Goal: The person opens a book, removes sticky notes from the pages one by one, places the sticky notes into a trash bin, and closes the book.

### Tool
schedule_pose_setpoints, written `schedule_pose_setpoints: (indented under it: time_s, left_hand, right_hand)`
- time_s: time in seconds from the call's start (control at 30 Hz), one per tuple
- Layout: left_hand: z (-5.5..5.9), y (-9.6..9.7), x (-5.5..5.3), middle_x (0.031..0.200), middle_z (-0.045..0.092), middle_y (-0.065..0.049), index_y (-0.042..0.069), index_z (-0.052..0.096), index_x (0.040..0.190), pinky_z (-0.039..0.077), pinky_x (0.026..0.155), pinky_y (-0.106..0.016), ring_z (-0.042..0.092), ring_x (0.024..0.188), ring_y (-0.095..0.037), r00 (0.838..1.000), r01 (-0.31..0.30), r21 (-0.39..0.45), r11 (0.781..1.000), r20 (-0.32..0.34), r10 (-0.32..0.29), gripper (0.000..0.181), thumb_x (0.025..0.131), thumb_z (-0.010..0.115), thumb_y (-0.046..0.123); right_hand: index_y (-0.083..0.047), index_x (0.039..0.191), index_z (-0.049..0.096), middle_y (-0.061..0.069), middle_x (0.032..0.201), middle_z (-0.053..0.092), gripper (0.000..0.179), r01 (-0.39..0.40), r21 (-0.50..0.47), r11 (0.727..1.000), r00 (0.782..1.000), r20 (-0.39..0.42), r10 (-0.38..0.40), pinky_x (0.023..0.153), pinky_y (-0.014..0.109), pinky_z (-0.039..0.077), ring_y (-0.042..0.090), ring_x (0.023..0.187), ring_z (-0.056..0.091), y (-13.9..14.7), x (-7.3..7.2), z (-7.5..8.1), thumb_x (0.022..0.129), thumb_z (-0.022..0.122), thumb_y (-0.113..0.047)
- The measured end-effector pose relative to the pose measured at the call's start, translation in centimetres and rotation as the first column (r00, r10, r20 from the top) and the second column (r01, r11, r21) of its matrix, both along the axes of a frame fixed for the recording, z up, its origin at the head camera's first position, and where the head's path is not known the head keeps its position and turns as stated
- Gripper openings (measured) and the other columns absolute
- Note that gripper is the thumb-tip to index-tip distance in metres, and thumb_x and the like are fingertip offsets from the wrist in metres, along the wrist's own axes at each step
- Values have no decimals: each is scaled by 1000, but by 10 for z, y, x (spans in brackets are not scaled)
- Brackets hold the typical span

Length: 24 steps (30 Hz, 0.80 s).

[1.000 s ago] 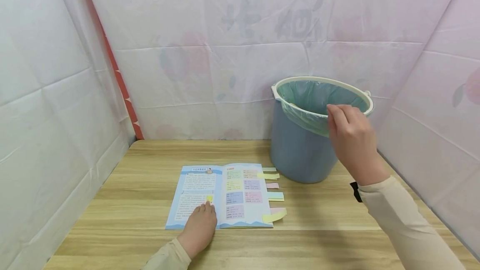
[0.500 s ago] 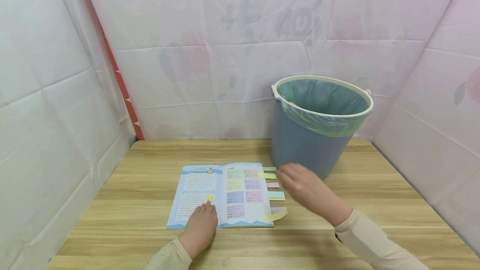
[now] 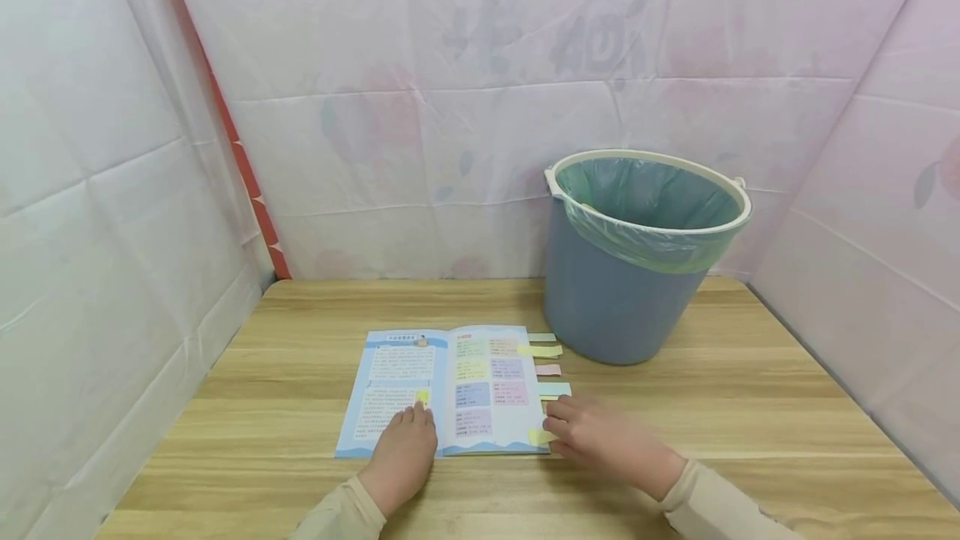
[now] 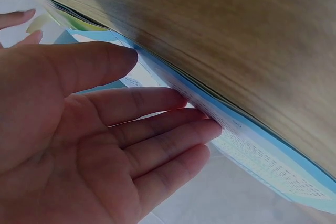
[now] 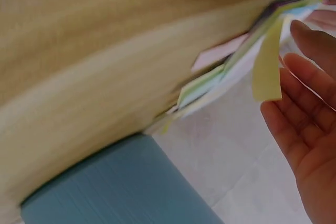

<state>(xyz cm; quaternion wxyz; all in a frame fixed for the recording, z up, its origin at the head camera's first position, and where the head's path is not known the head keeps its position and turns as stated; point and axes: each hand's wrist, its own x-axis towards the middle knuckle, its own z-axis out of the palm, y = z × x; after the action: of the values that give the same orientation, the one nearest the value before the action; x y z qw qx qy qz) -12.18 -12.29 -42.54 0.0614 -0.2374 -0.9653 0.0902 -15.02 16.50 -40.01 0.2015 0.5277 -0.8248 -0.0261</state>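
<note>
Lying open on the worktop (image 3: 247, 407), in the head view: one printed booklet (image 3: 447, 390), blue-bordered, well in from the left edge and apart from the far edge. On its left page, one small yellow slip (image 3: 422, 397). Projecting past its right side, in order from the far end: one pale green tab (image 3: 542, 337), one yellow tab (image 3: 546, 351), one pink tab (image 3: 548, 370), one pale blue tab (image 3: 555, 390), and, at the nearer corner, one yellow strip (image 3: 538, 437), partly covered. Left hand (image 3: 402, 448), beige sleeve (image 3: 337, 513): fingers extended, tips on the left page just below the slip. Right hand (image 3: 603, 440), beige sleeve (image 3: 712, 498): fingertips at the yellow strip. Toward the far right corner of the worktop, one grey-blue bucket (image 3: 618, 298), cream rim, with a green translucent liner (image 3: 652, 246) folded over it. Beyond the far edge, a pale printed sheet (image 3: 360, 148). Left wrist view: the left hand, palm showing, fingers straight, holding nothing, tips against the page. Right wrist view: the right hand with fingers loosely bent and parted from the thumb, the yellow strip hanging beside them; whether they touch it, cannot be told. Bucket at lower left, standing on the worktop.
</note>
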Motion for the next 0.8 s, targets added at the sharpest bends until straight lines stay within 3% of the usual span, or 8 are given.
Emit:
schedule_pose_setpoints:
  time_s: [0.3, 0.5, 0.8]
  left_hand:
    - [0, 0, 0, 114, 64, -23, -9, 66, 111, 53, 89, -38, 64, 103, -31, 1000, 4, 5, 1000, -18, -3, 28, 91, 62, 12]
    - [-2, 0, -1, 113, 65, -23, -9, 67, 109, 53, 88, -38, 65, 101, -31, 999, 11, 7, 1000, -40, -10, 28, 90, 63, 12]
    - [1, 1, 0, 116, 63, -24, -9, 66, 111, 51, 91, -39, 63, 105, -32, 1000, -16, 18, 1000, 0, 16, 28, 91, 62, 11]
  right_hand:
    - [-14, 71, 57, -7, 70, 42, 25, -43, -26, 999, 994, -99, 40, 59, 17, 40, 6, 64, 39, -4, -1, -13, 65, 80, -4]
    - [-13, 68, 55, -7, 67, 39, 27, -21, -13, 1000, 996, -92, 19, 57, 17, 37, 6, 64, 33, -6, 1, -15, 68, 79, -2]
    - [-13, 67, 53, -8, 68, 38, 29, 7, -26, 1000, 997, -73, -9, 55, 17, 33, 5, 63, 33, -7, 2, -16, 69, 79, -1]
